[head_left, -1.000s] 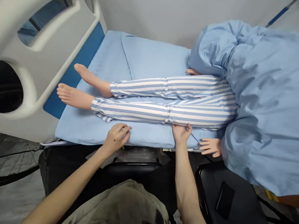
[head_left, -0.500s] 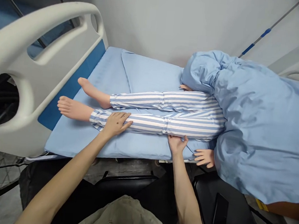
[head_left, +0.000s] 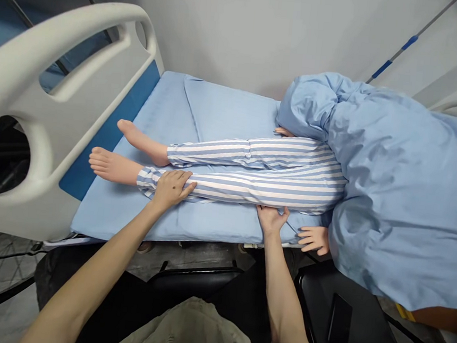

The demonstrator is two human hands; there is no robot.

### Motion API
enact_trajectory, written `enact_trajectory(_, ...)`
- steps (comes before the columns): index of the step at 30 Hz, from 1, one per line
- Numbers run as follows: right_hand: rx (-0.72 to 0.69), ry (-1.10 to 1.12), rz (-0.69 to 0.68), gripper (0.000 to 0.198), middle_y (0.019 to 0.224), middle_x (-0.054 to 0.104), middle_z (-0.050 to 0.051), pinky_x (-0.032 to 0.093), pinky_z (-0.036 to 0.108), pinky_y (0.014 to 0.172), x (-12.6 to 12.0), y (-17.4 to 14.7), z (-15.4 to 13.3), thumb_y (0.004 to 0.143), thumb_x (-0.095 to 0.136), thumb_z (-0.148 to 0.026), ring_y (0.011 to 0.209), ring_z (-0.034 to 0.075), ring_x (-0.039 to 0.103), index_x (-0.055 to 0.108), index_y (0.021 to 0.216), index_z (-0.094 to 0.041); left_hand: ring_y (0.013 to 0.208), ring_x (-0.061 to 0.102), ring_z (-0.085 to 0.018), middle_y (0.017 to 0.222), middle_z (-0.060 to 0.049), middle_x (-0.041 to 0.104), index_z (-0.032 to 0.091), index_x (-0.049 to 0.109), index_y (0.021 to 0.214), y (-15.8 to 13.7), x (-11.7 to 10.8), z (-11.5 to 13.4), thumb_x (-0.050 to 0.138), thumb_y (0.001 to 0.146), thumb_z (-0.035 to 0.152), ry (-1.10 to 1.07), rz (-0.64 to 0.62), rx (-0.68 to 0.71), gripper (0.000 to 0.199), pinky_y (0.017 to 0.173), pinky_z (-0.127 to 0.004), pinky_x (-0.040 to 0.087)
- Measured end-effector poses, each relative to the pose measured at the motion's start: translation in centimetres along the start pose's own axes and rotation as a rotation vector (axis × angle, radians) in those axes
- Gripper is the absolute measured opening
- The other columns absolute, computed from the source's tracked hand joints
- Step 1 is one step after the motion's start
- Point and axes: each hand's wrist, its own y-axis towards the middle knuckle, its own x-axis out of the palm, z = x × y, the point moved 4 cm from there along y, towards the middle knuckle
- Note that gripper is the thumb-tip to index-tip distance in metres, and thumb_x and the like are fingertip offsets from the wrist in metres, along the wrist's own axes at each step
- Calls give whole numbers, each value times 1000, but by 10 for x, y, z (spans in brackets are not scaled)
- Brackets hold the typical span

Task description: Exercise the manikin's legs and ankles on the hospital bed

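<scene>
Head view: how do the hands stand?

— Left hand (head_left: pixel 173 189) open, laid over the near trouser leg (head_left: pixel 231 186) by the ankle, thumb apart. Right hand (head_left: pixel 271 219) palm up, fingers hidden beneath that leg, farther up; can't tell if they grip.

— Close by?

— Manikin's near foot (head_left: pixel 114 167), bare, just left of left hand. Manikin hand (head_left: pixel 314 239) just right of right hand.

— Farther out?

— Bunched blue quilt (head_left: pixel 402 192) right of both hands; pale footboard (head_left: pixel 72 126) well left.
</scene>
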Motion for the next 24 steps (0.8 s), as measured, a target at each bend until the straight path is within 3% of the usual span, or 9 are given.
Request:
enact_trajectory(6,14,31,-10,42,118,70,4,49,47,99,-3,1,0,76,52,-50,112,24,61,64,106,-24,103,64,-30,107,-14,72,19,69,114,1,-3,5,42,96,52,-42,-23,-21,46,91,-43,43)
enact_trajectory(13,-36,1,5,34,98,74,3,53,48,97,-5,1,0,59,48,-23,99,22,67,61,91,-23,107,63,-32,110,-14,72,18,70,112,3,-5,11,44,97,50,-22,-102,-113,44,92,-44,39)
enact_trajectory(18,-6,-94,76,30,86,73,0,57,47,92,-3,2,0,58,47,-18,86,21,69,58,85,-23,104,63,-31,105,-14,73,17,71,112,3,-13,17,42,99,49,-19,-99,-116,44,90,-43,38)
enact_trajectory(24,-20,-377,114,23,88,74,2,54,44,100,6,-3,-6,59,47,-22,92,23,69,57,78,-27,103,62,-32,105,-15,73,14,72,111,1,-13,21,41,100,47,-28,-82,-163,47,91,-46,37)
